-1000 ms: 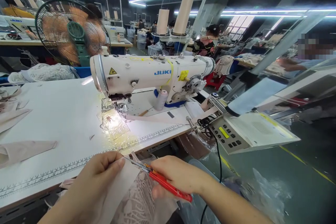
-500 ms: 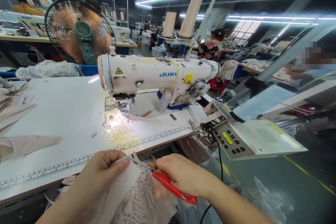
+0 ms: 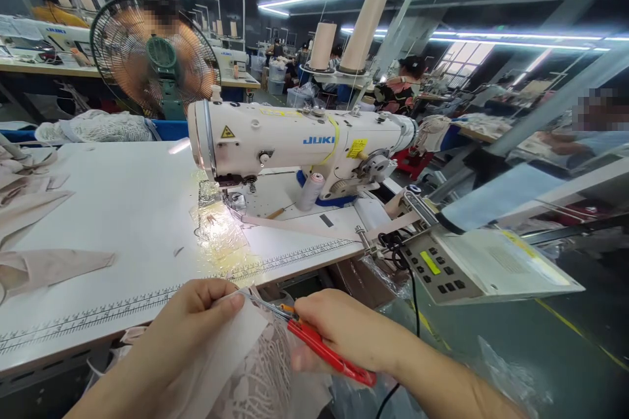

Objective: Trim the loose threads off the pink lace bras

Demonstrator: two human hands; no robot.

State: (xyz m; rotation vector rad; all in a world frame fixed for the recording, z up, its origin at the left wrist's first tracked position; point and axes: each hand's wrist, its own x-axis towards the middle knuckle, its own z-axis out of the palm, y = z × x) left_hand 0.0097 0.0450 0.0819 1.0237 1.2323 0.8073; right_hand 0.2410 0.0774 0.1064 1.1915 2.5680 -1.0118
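My left hand [image 3: 191,321] is closed, its thumb and finger pinching the upper edge of a pale beige fabric piece [image 3: 240,334] below the table's front edge. My right hand [image 3: 344,324] is wrapped around a pair of scissors [image 3: 324,348] with red handles and a small orange part. Their thin metal blades point left and reach the fabric edge beside my left fingertips. Whether the blades are apart or closed is hard to make out. Patterned lace [image 3: 268,366] hangs under the fabric, between my hands.
A white sewing machine [image 3: 275,137] stands on the white table [image 3: 128,209], which has a ruler strip along its front edge. Beige fabric pieces [image 3: 54,268] lie at the left. A thread cone [image 3: 310,191] stands by the machine, a control box [image 3: 442,268] juts out right, and a fan [image 3: 160,55] stands behind.
The view has shifted slightly, so the scene sits a little further right. Both hands keep their grip, and the scissors stay at the fabric edge.
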